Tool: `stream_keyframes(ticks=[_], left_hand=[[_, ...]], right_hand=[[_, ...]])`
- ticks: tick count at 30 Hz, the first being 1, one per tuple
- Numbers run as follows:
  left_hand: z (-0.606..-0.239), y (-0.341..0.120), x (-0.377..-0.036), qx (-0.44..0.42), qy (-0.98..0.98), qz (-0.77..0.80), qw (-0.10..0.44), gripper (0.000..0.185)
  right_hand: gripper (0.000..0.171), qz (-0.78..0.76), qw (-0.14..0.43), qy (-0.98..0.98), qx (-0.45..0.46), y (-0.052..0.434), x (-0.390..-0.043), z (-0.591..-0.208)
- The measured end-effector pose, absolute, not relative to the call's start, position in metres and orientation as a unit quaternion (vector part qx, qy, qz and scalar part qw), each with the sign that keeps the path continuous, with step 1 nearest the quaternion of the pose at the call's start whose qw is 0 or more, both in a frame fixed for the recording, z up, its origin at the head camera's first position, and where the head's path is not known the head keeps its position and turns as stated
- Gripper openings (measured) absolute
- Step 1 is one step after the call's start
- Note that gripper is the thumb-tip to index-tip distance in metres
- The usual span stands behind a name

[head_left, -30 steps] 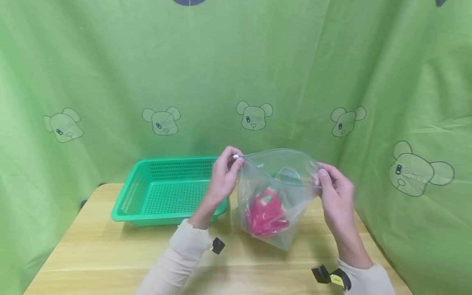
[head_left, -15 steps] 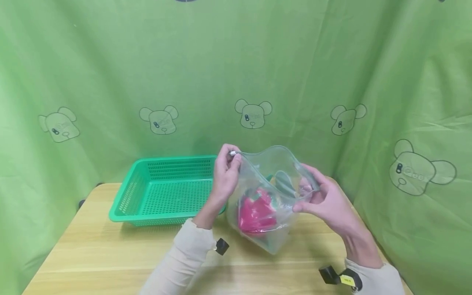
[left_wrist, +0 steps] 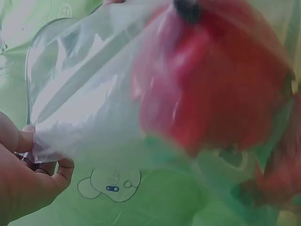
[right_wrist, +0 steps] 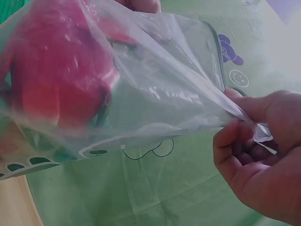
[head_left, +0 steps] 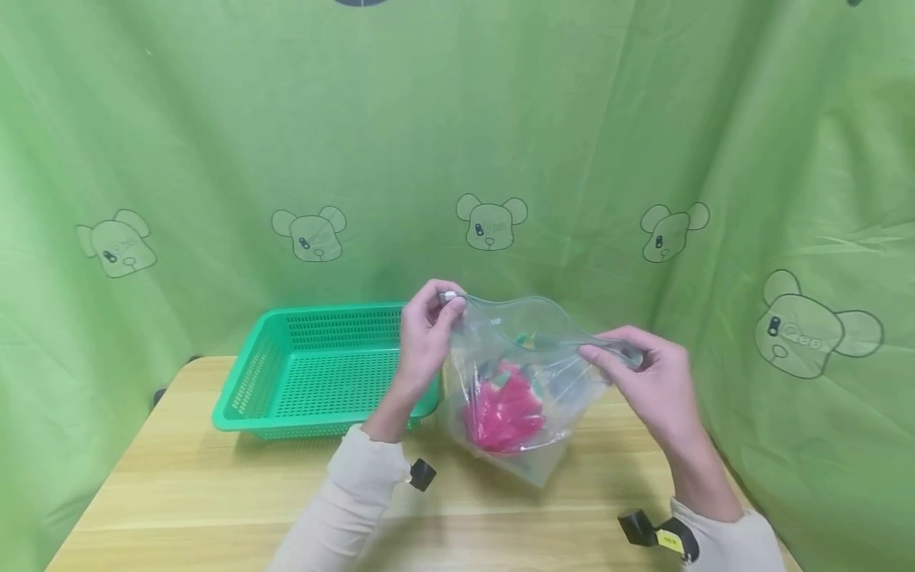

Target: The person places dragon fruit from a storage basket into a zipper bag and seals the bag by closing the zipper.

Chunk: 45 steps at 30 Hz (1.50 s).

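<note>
I have the clear zip bag [head_left: 518,389] at centre frame, its bottom resting on the tabletop [head_left: 214,492] just right of the green basket [head_left: 314,373]. My left hand [head_left: 425,338] pinches the slider corner; my right hand [head_left: 654,381] pinches the opposite corner. I judge the mouth should be kept taut and level, so the red toy [head_left: 500,413] stays low.

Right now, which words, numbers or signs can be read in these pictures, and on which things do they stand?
No text can be read.
Yellow tag at the right wrist: too small to read.
Green curtain: only bear drawings, no words.
Clear bag: printed shapes, blurred, no legible letters.
</note>
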State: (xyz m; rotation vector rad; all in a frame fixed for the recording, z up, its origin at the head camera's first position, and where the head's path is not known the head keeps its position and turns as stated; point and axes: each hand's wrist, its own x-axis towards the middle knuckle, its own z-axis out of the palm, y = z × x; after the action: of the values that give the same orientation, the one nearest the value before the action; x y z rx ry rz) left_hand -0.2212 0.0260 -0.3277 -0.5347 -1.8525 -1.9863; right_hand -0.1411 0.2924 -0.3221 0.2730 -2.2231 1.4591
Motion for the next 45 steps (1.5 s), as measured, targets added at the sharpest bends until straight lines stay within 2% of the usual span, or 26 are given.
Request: stream_keyframes(ticks=[4,11,14,16,22,24,28,34,39,45], left_hand=[[-0.328,0.022,-0.225,-0.189,-0.656,-0.711,0.17,0.008],[-0.336,0.016,-0.23,-0.184,-0.672,-0.707,0.122,0.004],[-0.336,0.014,-0.232,-0.181,-0.671,-0.709,0.117,0.005],[-0.335,0.012,-0.234,-0.18,-0.666,-0.715,0.117,0.005],[-0.338,0.009,-0.241,-0.194,-0.657,-0.723,0.084,0.007],[-0.34,0.011,-0.243,-0.194,-0.663,-0.718,0.079,0.007],[-0.345,0.015,-0.244,-0.161,-0.681,-0.708,0.095,0.006],[-0.348,0.021,-0.248,-0.137,-0.678,-0.717,0.087,0.007],[-0.35,0.025,-0.253,-0.138,-0.679,-0.718,0.069,0.008],[-0.355,0.025,-0.253,-0.146,-0.707,-0.692,0.022,0.009]], right_hand=[[0.025,0.54,0.217,-0.807,0.101,0.301,-0.144,-0.321],[0.049,0.499,0.092,-0.851,0.136,0.316,-0.143,-0.317],[0.056,0.457,0.078,-0.872,0.156,0.322,-0.141,-0.315],[0.053,0.438,0.09,-0.877,0.177,0.323,-0.142,-0.314],[0.022,0.454,0.183,-0.847,0.205,0.316,-0.149,-0.318],[0.016,0.482,0.197,-0.831,0.195,0.314,-0.151,-0.321],[0.01,0.566,0.166,-0.791,0.159,0.313,-0.158,-0.335],[0.017,0.71,0.101,-0.682,0.141,0.306,-0.171,-0.354],[0.016,0.762,0.091,-0.627,0.133,0.296,-0.18,-0.361],[0.013,0.785,0.091,-0.61,0.063,0.288,-0.18,-0.367]])
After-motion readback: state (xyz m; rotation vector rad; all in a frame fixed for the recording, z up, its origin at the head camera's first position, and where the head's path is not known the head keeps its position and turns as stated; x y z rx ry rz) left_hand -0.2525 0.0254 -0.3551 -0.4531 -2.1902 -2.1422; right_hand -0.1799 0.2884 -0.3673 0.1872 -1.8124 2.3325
